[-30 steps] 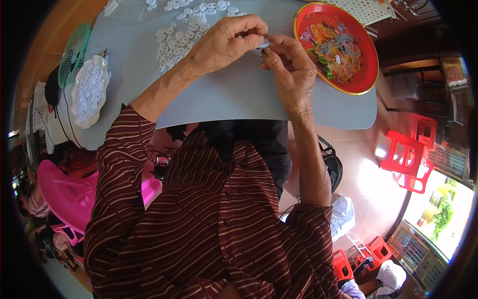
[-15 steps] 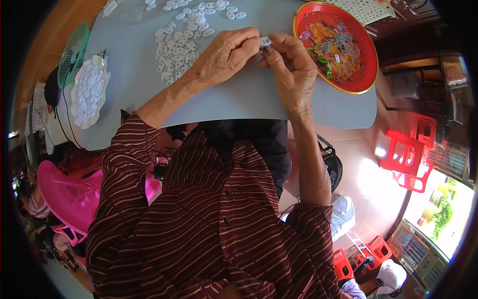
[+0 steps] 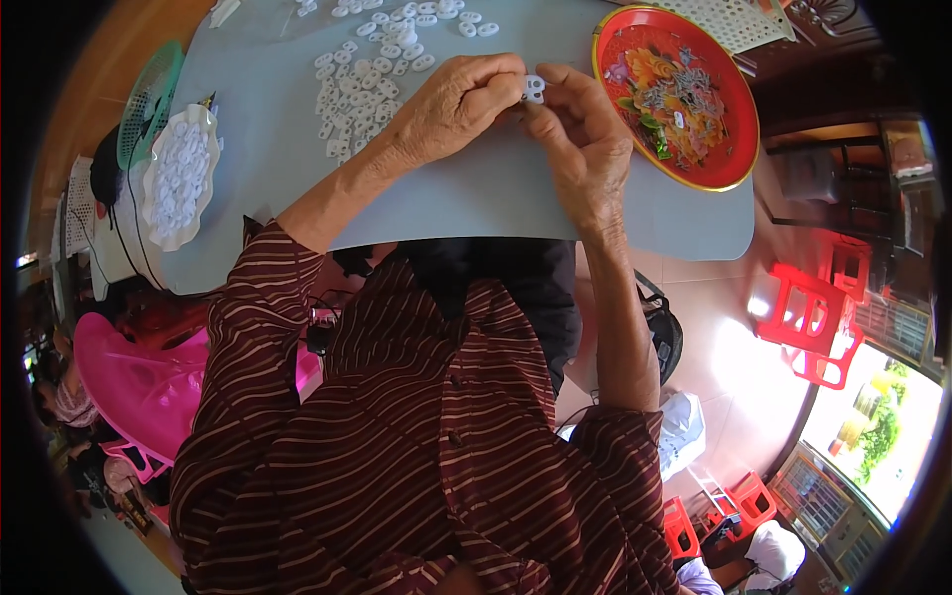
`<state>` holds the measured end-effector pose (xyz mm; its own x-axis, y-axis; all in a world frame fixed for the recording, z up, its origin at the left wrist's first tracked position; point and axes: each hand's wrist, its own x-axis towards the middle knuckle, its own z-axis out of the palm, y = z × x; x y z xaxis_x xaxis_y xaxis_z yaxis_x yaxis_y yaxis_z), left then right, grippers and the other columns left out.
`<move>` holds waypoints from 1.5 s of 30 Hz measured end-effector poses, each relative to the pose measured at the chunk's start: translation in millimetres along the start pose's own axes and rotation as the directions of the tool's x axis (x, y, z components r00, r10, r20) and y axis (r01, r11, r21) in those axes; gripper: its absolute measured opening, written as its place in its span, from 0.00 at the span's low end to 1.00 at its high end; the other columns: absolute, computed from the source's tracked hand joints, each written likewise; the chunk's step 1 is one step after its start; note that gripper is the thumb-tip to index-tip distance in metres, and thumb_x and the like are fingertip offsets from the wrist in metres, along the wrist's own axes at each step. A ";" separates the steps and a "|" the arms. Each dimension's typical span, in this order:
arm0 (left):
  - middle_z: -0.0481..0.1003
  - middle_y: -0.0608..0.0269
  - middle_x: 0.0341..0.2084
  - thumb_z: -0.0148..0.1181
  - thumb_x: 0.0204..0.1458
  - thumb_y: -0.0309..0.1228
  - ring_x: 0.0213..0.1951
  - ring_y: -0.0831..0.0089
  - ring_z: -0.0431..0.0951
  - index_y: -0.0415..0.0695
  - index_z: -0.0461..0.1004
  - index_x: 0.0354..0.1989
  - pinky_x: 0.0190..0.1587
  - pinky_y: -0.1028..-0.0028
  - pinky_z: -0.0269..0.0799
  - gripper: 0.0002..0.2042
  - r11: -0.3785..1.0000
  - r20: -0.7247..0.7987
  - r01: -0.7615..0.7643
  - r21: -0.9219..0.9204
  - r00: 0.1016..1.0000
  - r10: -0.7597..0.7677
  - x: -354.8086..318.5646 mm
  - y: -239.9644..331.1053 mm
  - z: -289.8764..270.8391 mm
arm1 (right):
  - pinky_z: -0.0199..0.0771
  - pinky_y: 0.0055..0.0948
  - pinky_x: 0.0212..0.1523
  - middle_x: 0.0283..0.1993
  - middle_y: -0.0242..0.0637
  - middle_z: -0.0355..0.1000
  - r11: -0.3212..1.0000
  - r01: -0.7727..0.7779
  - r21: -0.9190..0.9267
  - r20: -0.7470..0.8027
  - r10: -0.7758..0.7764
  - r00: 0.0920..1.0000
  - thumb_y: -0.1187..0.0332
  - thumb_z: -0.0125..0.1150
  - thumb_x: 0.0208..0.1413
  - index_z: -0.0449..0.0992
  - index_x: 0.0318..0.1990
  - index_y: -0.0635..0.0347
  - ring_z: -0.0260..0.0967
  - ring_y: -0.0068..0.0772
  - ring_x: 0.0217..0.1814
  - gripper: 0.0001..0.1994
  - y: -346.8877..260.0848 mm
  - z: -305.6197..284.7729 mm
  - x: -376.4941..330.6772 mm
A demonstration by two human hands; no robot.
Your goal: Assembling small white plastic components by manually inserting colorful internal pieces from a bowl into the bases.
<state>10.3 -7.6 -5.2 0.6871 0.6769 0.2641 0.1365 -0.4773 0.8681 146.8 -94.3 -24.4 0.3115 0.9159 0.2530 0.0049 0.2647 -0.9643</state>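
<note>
We pinch one small white piece (image 3: 535, 89) between left hand (image 3: 451, 104) and right hand (image 3: 585, 149), both grips closed on it, fitting it together; next likely needs steady pressure.

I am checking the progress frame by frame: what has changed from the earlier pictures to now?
Little moved. Both hands, left hand and right hand, stay joined over the grey-blue table, pinching the small white plastic piece between their fingertips; the fingers only shifted slightly on it. Nothing was let go. The scattered white pieces, red round tray and white dish stayed put.
</note>
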 end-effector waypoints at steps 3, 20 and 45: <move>0.62 0.60 0.15 0.47 0.54 0.31 0.20 0.77 0.60 0.36 0.64 0.26 0.24 0.72 0.61 0.10 0.999 -0.014 -0.013 -0.049 1.000 0.013 0.0 -3.6 2.1 | 0.74 0.21 0.37 0.35 0.35 0.74 0.999 0.047 -0.010 0.008 -0.047 0.999 0.81 0.61 0.48 0.70 0.47 0.65 0.72 0.22 0.33 0.16 7.5 1.8 -1.3; 0.60 0.57 0.17 0.44 0.55 0.36 0.22 0.70 0.58 0.36 0.61 0.27 0.27 0.69 0.59 0.13 0.998 0.119 -0.012 0.068 0.993 0.004 -7.4 -3.6 -1.3 | 0.72 0.25 0.32 0.28 0.37 0.73 0.958 0.071 -0.277 0.056 -0.057 0.997 0.81 0.63 0.44 0.70 0.40 0.65 0.71 0.26 0.29 0.14 2.2 2.5 -4.5; 0.58 0.66 0.14 0.48 0.54 0.31 0.20 0.80 0.57 0.38 0.64 0.25 0.23 0.75 0.58 0.10 0.992 -0.023 0.029 -0.125 0.999 -0.032 -6.9 -6.2 7.9 | 0.72 0.20 0.36 0.33 0.33 0.73 0.999 -0.029 0.021 0.048 0.027 0.998 0.81 0.61 0.49 0.70 0.43 0.65 0.70 0.20 0.34 0.13 2.5 3.9 -2.8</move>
<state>10.3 -13.7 -15.8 0.6661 0.7042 0.2459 0.0657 -0.3838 0.9211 142.2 -95.0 -27.2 0.2652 0.9364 0.2299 -0.0242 0.2448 -0.9693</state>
